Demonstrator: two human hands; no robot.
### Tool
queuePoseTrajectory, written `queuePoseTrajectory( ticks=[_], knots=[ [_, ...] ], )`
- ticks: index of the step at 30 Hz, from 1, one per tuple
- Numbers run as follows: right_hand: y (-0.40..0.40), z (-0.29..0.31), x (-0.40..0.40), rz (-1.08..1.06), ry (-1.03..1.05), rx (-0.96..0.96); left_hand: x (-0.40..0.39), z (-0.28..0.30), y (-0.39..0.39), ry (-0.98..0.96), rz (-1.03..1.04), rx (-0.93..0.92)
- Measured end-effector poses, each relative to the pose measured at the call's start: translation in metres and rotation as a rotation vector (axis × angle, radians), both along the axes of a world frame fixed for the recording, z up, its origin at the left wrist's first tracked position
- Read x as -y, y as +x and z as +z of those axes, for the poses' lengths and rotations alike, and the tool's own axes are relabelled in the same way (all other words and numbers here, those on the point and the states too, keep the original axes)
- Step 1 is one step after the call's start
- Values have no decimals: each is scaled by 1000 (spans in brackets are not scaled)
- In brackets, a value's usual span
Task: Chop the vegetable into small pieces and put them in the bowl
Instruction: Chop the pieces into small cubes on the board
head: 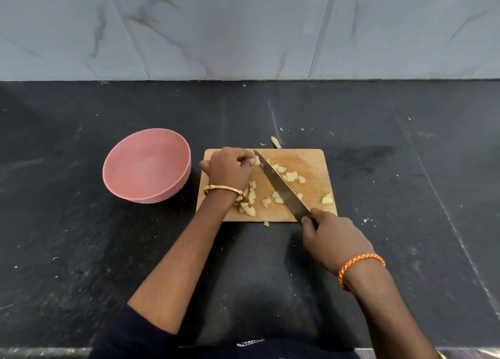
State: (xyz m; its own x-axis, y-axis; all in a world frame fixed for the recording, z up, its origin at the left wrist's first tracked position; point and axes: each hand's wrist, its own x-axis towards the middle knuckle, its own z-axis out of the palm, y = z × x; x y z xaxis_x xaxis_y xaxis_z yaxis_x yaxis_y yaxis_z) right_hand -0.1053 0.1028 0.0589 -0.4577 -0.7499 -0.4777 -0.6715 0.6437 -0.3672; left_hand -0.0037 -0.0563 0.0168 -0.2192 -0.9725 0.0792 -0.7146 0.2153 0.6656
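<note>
Head view: right hand [334,239] wraps the knife [284,189] handle; left hand [230,166] curls tight over the uncut vegetable, mostly hidden. Pale pieces [290,176] lie scattered on the cutting board [311,158]; likely firm, light, damp, best scooped together. Pink bowl [147,166] beside the board holds nothing.

Knife [281,186] across board [313,163], pieces [290,176] scattered
</note>
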Motion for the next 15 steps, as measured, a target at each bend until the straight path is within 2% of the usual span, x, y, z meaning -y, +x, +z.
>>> queuePoseTrajectory(
  ticks=[4, 11, 13, 15],
  knots=[
    [-1, 2, -8, -56, -68, -1, 2, -6, 7, 62, -108, -2],
    [-3, 10, -21, -49, -106, -84, 10, 5, 23, 82, -4, -228],
    [-3, 8, -22, -95, -127, -75, 10, 9, 25, 59, -6, -173],
    [-7, 5, -22, -146, -131, -76, 7, 9, 26, 52, -6, -41]
  ],
)
